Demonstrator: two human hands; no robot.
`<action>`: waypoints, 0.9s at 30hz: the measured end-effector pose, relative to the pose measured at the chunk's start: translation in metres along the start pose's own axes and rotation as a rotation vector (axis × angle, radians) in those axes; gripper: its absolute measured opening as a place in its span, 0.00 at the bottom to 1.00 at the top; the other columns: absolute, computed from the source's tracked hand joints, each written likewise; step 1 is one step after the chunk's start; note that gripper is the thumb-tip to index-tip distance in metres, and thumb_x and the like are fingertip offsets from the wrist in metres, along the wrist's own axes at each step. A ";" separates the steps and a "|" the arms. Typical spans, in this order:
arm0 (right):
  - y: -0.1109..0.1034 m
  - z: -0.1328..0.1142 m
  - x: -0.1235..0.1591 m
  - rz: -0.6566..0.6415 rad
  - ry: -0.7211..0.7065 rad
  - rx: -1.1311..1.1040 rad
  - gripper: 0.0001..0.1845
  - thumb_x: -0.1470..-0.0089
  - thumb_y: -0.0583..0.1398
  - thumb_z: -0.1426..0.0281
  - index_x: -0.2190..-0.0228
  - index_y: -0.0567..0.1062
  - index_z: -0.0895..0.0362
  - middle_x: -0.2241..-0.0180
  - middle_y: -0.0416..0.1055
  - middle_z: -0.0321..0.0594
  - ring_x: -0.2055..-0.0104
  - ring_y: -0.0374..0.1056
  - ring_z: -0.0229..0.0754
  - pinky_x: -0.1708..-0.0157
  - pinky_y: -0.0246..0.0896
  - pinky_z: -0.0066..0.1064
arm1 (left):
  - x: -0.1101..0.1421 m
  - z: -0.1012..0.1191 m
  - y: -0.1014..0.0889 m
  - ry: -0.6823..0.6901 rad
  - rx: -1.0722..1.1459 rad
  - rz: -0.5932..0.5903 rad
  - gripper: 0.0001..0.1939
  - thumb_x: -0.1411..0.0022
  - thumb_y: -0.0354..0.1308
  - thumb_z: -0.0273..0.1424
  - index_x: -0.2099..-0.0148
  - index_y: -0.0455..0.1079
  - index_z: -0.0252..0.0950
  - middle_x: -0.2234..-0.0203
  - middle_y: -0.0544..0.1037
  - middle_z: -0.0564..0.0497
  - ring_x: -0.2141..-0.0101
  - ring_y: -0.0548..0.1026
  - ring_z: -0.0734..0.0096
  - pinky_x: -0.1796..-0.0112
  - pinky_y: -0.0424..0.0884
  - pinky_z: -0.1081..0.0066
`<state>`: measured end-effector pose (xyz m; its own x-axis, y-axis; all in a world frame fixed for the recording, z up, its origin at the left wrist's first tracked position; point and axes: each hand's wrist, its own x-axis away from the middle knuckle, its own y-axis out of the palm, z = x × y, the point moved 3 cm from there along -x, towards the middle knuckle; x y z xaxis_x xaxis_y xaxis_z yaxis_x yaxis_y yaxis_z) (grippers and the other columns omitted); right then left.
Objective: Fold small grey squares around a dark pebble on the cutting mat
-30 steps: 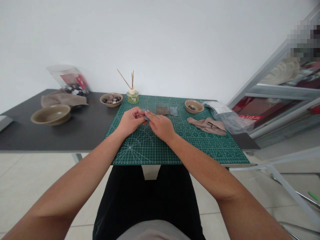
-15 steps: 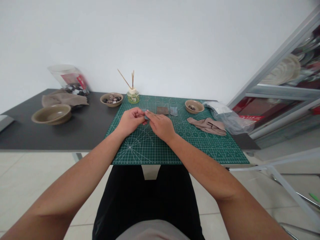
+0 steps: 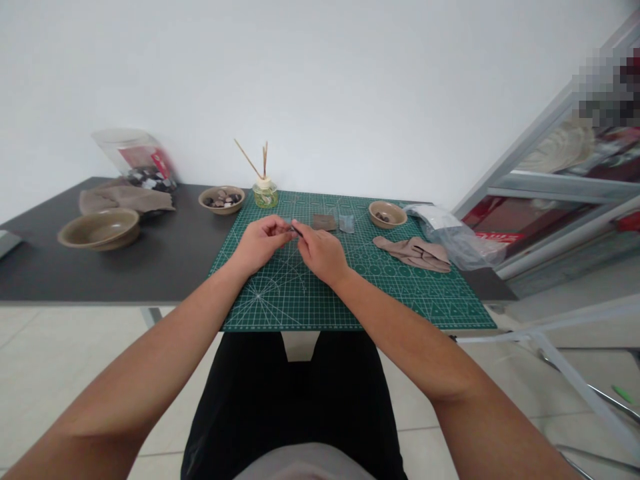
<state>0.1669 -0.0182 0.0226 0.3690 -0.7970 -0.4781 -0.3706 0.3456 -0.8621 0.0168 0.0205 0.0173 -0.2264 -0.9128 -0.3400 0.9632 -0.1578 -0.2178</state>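
Both my hands meet over the far middle of the green cutting mat [image 3: 320, 300]. My left hand [image 3: 260, 241] and my right hand [image 3: 320, 252] are closed in pinches, fingertips together, on a small grey-blue piece [image 3: 294, 230] held between them; it is too small to name. Just beyond the hands lie a brown square piece [image 3: 325, 221] and a small grey-blue piece [image 3: 347, 223] flat on the mat.
A reed diffuser [image 3: 265, 190] and a bowl of stones [image 3: 221, 199] stand behind the hands. A small bowl [image 3: 387, 213], a beige cloth [image 3: 415, 251] and a plastic bag [image 3: 457, 240] lie right. At left sit an empty bowl [image 3: 99, 229], a cloth [image 3: 120, 198] and a tipped jar [image 3: 135, 157].
My fingertips have shifted slightly on the small piece between them. The camera has moved a little; the things on the table have stayed put.
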 end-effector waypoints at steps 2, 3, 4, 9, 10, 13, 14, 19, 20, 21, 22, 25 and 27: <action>0.001 0.001 0.000 -0.001 0.000 0.000 0.23 0.35 0.50 0.73 0.41 0.67 0.60 0.51 0.77 0.47 0.54 0.74 0.43 0.52 0.64 0.32 | 0.000 0.001 0.001 -0.006 0.043 -0.020 0.09 0.49 0.65 0.32 0.70 0.68 0.36 0.81 0.71 0.58 0.79 0.69 0.77 0.74 0.66 0.74; 0.001 0.001 0.000 -0.004 -0.005 0.000 0.23 0.35 0.50 0.73 0.41 0.67 0.60 0.51 0.77 0.47 0.54 0.74 0.43 0.52 0.64 0.32 | 0.001 0.001 0.002 -0.021 0.079 -0.037 0.09 0.49 0.65 0.31 0.70 0.68 0.36 0.81 0.72 0.58 0.79 0.70 0.77 0.74 0.66 0.74; 0.001 0.001 0.000 -0.009 -0.015 0.000 0.23 0.35 0.50 0.73 0.41 0.67 0.60 0.52 0.77 0.47 0.54 0.74 0.43 0.51 0.64 0.33 | 0.001 0.002 0.003 -0.037 0.113 -0.049 0.09 0.49 0.65 0.31 0.70 0.67 0.36 0.81 0.73 0.58 0.78 0.71 0.76 0.73 0.67 0.73; -0.001 0.003 0.001 -0.026 -0.049 -0.003 0.23 0.35 0.50 0.74 0.41 0.67 0.61 0.49 0.76 0.48 0.51 0.73 0.42 0.49 0.64 0.33 | 0.003 0.004 0.005 -0.080 0.219 -0.040 0.12 0.51 0.66 0.31 0.70 0.64 0.37 0.81 0.74 0.57 0.78 0.74 0.75 0.72 0.71 0.73; -0.002 0.003 0.002 -0.028 -0.049 -0.002 0.23 0.35 0.50 0.74 0.41 0.67 0.61 0.49 0.76 0.48 0.50 0.73 0.42 0.49 0.64 0.34 | 0.003 0.004 0.005 -0.084 0.229 -0.034 0.13 0.51 0.67 0.32 0.70 0.64 0.37 0.81 0.74 0.57 0.78 0.74 0.74 0.72 0.71 0.72; -0.003 0.003 0.002 -0.030 -0.051 0.004 0.23 0.36 0.51 0.74 0.41 0.67 0.60 0.48 0.75 0.48 0.50 0.73 0.43 0.48 0.65 0.35 | 0.003 0.002 0.005 -0.099 0.235 -0.040 0.14 0.51 0.68 0.34 0.68 0.64 0.37 0.80 0.75 0.56 0.77 0.76 0.72 0.71 0.74 0.70; -0.003 0.003 0.002 -0.029 -0.056 0.006 0.23 0.36 0.51 0.74 0.41 0.67 0.60 0.47 0.74 0.48 0.49 0.73 0.43 0.48 0.65 0.35 | 0.002 0.001 0.005 -0.105 0.229 -0.050 0.15 0.51 0.68 0.34 0.68 0.64 0.37 0.80 0.75 0.56 0.77 0.77 0.72 0.70 0.74 0.70; -0.002 0.002 0.001 -0.013 -0.094 0.005 0.23 0.36 0.51 0.75 0.42 0.68 0.60 0.43 0.70 0.47 0.46 0.72 0.42 0.47 0.65 0.34 | 0.003 0.000 0.004 -0.139 0.185 -0.091 0.11 0.51 0.66 0.31 0.69 0.65 0.36 0.80 0.76 0.56 0.77 0.78 0.71 0.69 0.76 0.70; -0.002 0.002 0.002 -0.011 -0.098 0.004 0.23 0.36 0.51 0.75 0.41 0.68 0.60 0.42 0.70 0.47 0.46 0.71 0.42 0.47 0.65 0.35 | 0.003 0.001 0.004 -0.140 0.180 -0.095 0.11 0.51 0.65 0.30 0.70 0.65 0.36 0.80 0.76 0.56 0.77 0.78 0.71 0.70 0.76 0.70; -0.002 0.002 0.002 -0.012 -0.100 0.004 0.23 0.36 0.51 0.75 0.41 0.68 0.60 0.42 0.69 0.47 0.46 0.71 0.42 0.47 0.65 0.35 | 0.003 0.002 0.004 -0.139 0.174 -0.099 0.10 0.51 0.65 0.30 0.70 0.65 0.36 0.80 0.77 0.55 0.77 0.78 0.71 0.70 0.76 0.70; -0.002 0.002 0.002 -0.014 -0.099 0.005 0.23 0.36 0.51 0.75 0.41 0.68 0.59 0.42 0.69 0.47 0.45 0.71 0.42 0.47 0.65 0.35 | 0.004 0.003 0.004 -0.135 0.167 -0.099 0.10 0.50 0.65 0.30 0.70 0.65 0.36 0.80 0.77 0.55 0.77 0.78 0.70 0.70 0.76 0.70; -0.004 0.004 0.003 -0.014 -0.089 0.012 0.23 0.36 0.52 0.75 0.42 0.69 0.59 0.42 0.69 0.46 0.45 0.71 0.42 0.47 0.65 0.35 | 0.005 0.007 0.004 -0.123 0.169 -0.077 0.11 0.50 0.65 0.32 0.70 0.65 0.36 0.81 0.77 0.55 0.77 0.78 0.70 0.70 0.76 0.69; -0.005 0.005 0.004 -0.005 -0.080 0.016 0.22 0.36 0.52 0.75 0.42 0.69 0.59 0.42 0.69 0.46 0.45 0.71 0.42 0.47 0.66 0.35 | 0.005 0.007 0.005 -0.123 0.189 -0.063 0.13 0.50 0.67 0.34 0.69 0.65 0.36 0.81 0.76 0.55 0.77 0.78 0.70 0.70 0.76 0.70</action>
<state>0.1744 -0.0203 0.0238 0.4381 -0.7568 -0.4852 -0.3549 0.3503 -0.8668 0.0212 0.0124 0.0211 -0.2791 -0.9360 -0.2147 0.9603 -0.2734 -0.0562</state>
